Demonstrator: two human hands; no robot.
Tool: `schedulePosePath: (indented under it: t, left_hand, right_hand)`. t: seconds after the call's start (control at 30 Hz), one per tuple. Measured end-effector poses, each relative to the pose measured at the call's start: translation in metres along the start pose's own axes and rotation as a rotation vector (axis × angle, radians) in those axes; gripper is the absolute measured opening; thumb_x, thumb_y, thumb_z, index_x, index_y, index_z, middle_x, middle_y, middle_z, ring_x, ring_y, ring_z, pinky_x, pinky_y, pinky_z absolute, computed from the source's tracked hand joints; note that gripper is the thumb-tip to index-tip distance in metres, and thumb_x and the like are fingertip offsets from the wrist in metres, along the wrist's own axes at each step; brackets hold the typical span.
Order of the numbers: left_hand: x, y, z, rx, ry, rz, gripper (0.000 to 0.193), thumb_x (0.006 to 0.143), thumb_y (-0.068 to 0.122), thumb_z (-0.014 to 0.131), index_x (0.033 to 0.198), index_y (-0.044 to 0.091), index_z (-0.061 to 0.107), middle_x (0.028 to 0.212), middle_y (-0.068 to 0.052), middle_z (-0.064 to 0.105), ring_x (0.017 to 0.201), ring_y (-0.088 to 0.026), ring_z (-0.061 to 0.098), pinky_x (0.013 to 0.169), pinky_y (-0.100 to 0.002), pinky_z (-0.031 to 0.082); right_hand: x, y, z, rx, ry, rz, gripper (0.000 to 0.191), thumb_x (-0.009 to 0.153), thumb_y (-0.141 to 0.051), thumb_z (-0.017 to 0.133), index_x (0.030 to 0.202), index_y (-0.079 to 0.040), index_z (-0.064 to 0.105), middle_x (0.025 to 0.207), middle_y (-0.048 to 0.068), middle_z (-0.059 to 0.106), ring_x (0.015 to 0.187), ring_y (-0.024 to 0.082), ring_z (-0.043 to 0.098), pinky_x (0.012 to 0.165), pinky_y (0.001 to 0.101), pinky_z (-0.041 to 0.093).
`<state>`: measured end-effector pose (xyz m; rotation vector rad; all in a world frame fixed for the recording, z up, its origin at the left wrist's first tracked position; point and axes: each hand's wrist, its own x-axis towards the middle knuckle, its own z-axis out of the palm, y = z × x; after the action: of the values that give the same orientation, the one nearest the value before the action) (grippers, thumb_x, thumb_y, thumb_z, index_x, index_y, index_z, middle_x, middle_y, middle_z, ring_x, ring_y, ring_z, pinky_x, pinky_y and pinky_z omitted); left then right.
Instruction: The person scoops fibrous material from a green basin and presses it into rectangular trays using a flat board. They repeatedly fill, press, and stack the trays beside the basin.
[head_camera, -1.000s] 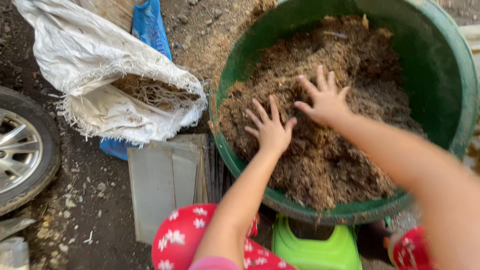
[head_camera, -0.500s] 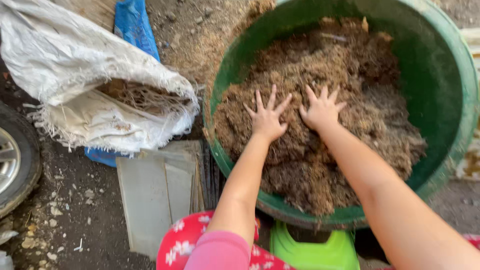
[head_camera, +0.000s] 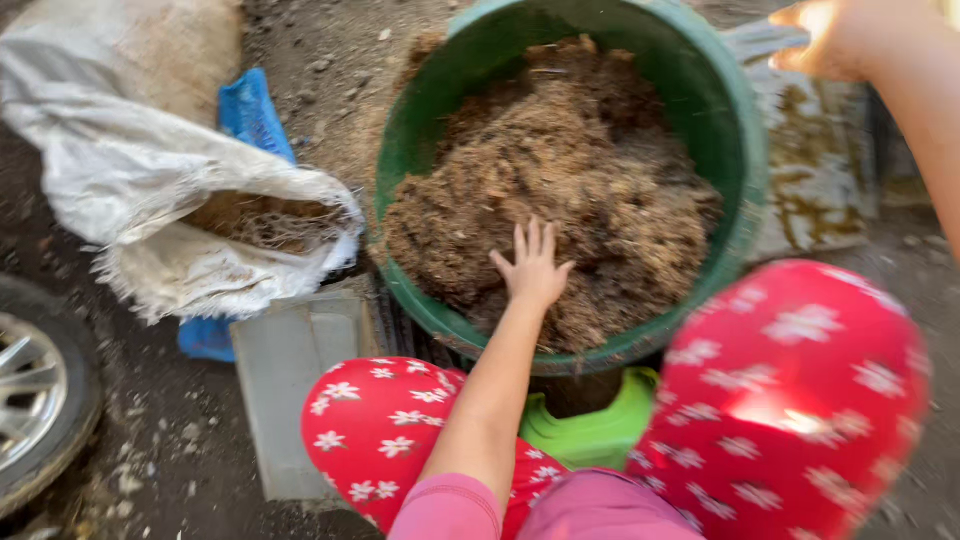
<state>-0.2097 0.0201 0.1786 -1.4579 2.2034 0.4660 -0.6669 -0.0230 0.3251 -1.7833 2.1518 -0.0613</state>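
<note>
Bare dirt ground (head_camera: 150, 440) strewn with grit all around. Nearest, red flowered trousers (head_camera: 790, 390) over a green stool (head_camera: 590, 430). Beyond, left hand (head_camera: 533, 268) flat, fingers spread wide on brown fibrous soil (head_camera: 580, 170) heaped in a green tub (head_camera: 740, 150). At nine o'clock, torn white sack (head_camera: 150, 190) spilling fibre. At one o'clock, right hand (head_camera: 835, 38) lifted, blurred, grip impossible to tell

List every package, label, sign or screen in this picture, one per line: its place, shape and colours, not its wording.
White woven sack: lies at left on the ground, mouth open toward the green tub, frayed rim, brown material inside.
Blue bag: partly under the sack, flat, crumpled.
No labels, signs or screens show.
</note>
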Motion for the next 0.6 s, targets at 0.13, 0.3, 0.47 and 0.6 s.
schedulePosePath:
  t: [0.13, 0.3, 0.47, 0.6]
  left_hand:
    - [-0.001, 0.007, 0.019, 0.209, -0.057, -0.005, 0.089, 0.1, 0.034, 0.059, 0.168, 0.027, 0.002, 0.173, -0.007, -0.009, 0.157, -0.034, -0.001, 0.115, -0.071, 0.013]
    - [-0.018, 0.016, -0.003, 0.123, -0.029, 0.006, 0.089, 0.096, 0.041, 0.067, 0.165, 0.033, 0.011, 0.172, -0.012, -0.012, 0.159, -0.035, -0.003, 0.12, -0.07, 0.012]
    - [-0.04, 0.026, -0.029, 0.154, 0.086, -0.003, 0.093, 0.091, 0.041, 0.073, 0.163, 0.031, 0.015, 0.169, -0.02, -0.016, 0.157, -0.039, -0.007, 0.118, -0.071, 0.011]
    - [-0.036, 0.013, -0.039, 0.113, 0.135, -0.068, 0.096, 0.088, 0.042, 0.076, 0.163, 0.03, 0.017, 0.168, -0.022, -0.015, 0.157, -0.041, -0.006, 0.118, -0.071, 0.013]
  right_hand:
    - [-0.118, 0.088, 0.042, 0.548, 0.275, 0.271, 0.047, 0.098, -0.027, 0.075, 0.14, -0.008, 0.065, 0.122, 0.018, 0.072, 0.109, 0.029, 0.067, 0.092, 0.0443, 0.054]
    - [-0.227, 0.122, 0.159, 1.029, 0.431, 0.918, 0.033, 0.095, -0.014, 0.071, 0.128, -0.012, 0.07, 0.122, 0.01, 0.072, 0.098, 0.027, 0.068, 0.076, 0.0452, 0.054]
    - [-0.242, 0.101, 0.242, 1.638, 0.434, 1.169, 0.039, 0.098, -0.008, 0.059, 0.136, -0.012, 0.066, 0.12, 0.009, 0.071, 0.096, 0.021, 0.07, 0.075, 0.0437, 0.058]
    - [-0.211, 0.09, 0.261, 1.686, 0.715, 1.198, 0.057, 0.097, -0.006, 0.056, 0.153, -0.017, 0.05, 0.123, 0.009, 0.068, 0.089, 0.022, 0.067, 0.066, 0.0432, 0.055]
